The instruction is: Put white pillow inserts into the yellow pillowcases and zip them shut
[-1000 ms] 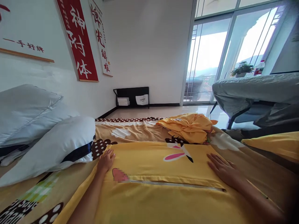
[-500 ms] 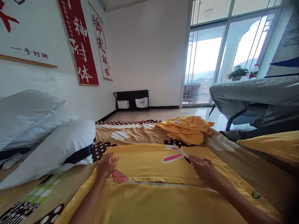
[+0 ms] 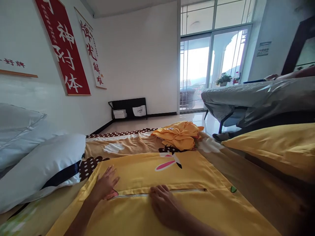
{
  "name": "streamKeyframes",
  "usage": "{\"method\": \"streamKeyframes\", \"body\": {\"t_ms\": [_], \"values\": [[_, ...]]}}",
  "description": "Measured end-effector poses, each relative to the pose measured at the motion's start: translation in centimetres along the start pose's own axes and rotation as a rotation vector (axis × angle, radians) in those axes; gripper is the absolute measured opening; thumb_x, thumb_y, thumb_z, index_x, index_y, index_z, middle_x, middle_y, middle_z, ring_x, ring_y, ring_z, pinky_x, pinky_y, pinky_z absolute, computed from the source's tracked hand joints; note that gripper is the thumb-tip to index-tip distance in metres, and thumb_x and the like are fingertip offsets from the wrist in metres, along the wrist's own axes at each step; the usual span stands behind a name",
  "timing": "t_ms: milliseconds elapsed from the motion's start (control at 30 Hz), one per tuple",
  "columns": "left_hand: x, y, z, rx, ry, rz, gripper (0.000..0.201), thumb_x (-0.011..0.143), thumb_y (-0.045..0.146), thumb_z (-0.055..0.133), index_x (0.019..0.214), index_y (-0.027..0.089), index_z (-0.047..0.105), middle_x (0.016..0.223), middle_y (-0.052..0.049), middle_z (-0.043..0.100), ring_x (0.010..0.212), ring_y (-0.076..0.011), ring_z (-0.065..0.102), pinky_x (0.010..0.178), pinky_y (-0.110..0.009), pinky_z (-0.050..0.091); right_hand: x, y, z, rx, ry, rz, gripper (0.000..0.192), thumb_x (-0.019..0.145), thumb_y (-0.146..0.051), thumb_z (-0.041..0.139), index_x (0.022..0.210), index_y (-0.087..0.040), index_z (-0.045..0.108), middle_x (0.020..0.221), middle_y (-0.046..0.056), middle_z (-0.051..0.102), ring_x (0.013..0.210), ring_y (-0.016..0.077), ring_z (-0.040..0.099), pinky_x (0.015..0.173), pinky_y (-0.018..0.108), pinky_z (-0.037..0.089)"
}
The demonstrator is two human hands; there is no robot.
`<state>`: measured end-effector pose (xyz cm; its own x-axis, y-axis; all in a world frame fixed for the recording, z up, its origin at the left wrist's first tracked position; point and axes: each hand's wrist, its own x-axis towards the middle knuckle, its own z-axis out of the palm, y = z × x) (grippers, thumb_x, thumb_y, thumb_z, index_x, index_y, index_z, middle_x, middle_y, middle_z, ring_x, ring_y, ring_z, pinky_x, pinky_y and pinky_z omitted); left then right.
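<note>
A yellow pillowcase (image 3: 137,170) with a pink-and-white bunny-ear print is spread over the bed in front of me. Across it runs a long zipper (image 3: 188,190), partly covered by a fabric flap. My left hand (image 3: 105,183) lies on the pillowcase's left part, fingers spread, near a red printed patch (image 3: 112,194) at the zipper's left end. At the middle of the zipper, my right hand (image 3: 164,203) rests palm down with its fingers together and curled in. Whatever may be under those fingertips is hidden.
White pillows (image 3: 61,160) lie to the left. A crumpled orange-yellow cloth (image 3: 180,134) sits at the bed's far edge, and a yellow pillow (image 3: 275,141) is at right. Beyond stands a plastic-covered table (image 3: 236,93), with another person's hand (image 3: 272,77) on it.
My right hand has moved left and nearer, from beside the bunny print to the zipper. My left hand has shifted slightly nearer the red patch. The view has turned right.
</note>
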<state>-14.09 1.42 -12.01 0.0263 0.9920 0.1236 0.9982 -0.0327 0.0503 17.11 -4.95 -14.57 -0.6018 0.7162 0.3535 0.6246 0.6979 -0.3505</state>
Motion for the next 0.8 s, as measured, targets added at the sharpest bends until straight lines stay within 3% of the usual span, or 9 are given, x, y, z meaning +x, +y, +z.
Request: {"method": "streamKeyframes", "body": {"t_ms": [100,167,233,333,467,667,800], "values": [[-1.9,5.9,-1.1,-0.136,-0.079,0.38,0.049,0.09,0.033,0.039,0.139,0.028,0.043,0.15,-0.003,0.033,0.138,-0.0186,0.03,0.112,-0.039,0.025,0.0,0.2,1.1,-0.074,0.08,0.055,0.02,0.088,-0.017,0.04,0.088,-0.018,0.059,0.1,0.007,0.06,0.094,0.0195,0.051,0.088,0.035,0.039],[-2.3,9.5,-1.1,-0.168,-0.196,0.612,0.054,0.086,0.029,0.045,0.14,0.031,0.041,0.15,-0.002,0.033,0.138,-0.02,0.032,0.112,-0.04,0.025,0.0,0.2,1.4,-0.061,0.089,0.063,0.019,0.086,-0.015,0.041,0.092,-0.019,0.059,0.102,0.006,0.059,0.095,0.0196,0.049,0.089,0.034,0.039],[-1.6,11.8,-0.7,-0.18,-0.298,0.744,0.054,0.086,0.03,0.047,0.139,0.034,0.041,0.149,-0.003,0.036,0.137,-0.0214,0.034,0.111,-0.042,0.026,0.0,0.2,1.5,-0.021,0.097,0.059,0.025,0.083,-0.013,0.044,0.102,-0.02,0.057,0.112,0.005,0.058,0.103,0.0201,0.048,0.094,0.033,0.037],[0.9,13.0,-0.5,-0.161,-0.41,0.733,0.059,0.083,0.046,0.054,0.139,0.032,0.042,0.149,-0.008,0.036,0.137,-0.0251,0.032,0.11,-0.047,0.027,0.0,0.4,1.5,0.014,0.095,0.066,0.031,0.079,-0.012,0.046,0.107,-0.021,0.057,0.117,0.005,0.056,0.108,0.0206,0.046,0.098,0.033,0.034],[3.5,12.6,-0.3,-0.169,-0.497,0.703,0.081,0.069,0.061,0.066,0.14,0.033,0.04,0.152,-0.01,0.027,0.141,-0.0296,0.023,0.11,-0.052,0.022,0.1,0.9,2.2,0.031,0.101,0.082,0.032,0.078,-0.012,0.046,0.106,-0.023,0.057,0.112,0.004,0.057,0.105,0.0206,0.046,0.097,0.034,0.036],[4.0,11.7,1.8,-0.367,-0.356,0.661,0.071,0.066,0.062,0.068,0.13,0.035,0.054,0.147,-0.004,0.039,0.138,-0.0307,0.029,0.112,-0.05,0.018,0.2,1.0,2.2,0.023,0.059,0.101,0.025,0.078,-0.012,0.045,0.097,-0.02,0.058,0.104,0.006,0.059,0.096,0.0219,0.048,0.09,0.036,0.04],[4.0,11.8,2.0,-0.388,-0.292,0.633,0.06,0.067,0.053,0.071,0.123,0.035,0.06,0.141,-0.002,0.048,0.132,-0.0282,0.04,0.111,-0.044,0.024,0.3,0.3,1.2,0.054,0.065,0.063,0.023,0.08,-0.011,0.042,0.095,-0.021,0.057,0.104,0.006,0.06,0.096,0.0209,0.049,0.087,0.034,0.041]]}}
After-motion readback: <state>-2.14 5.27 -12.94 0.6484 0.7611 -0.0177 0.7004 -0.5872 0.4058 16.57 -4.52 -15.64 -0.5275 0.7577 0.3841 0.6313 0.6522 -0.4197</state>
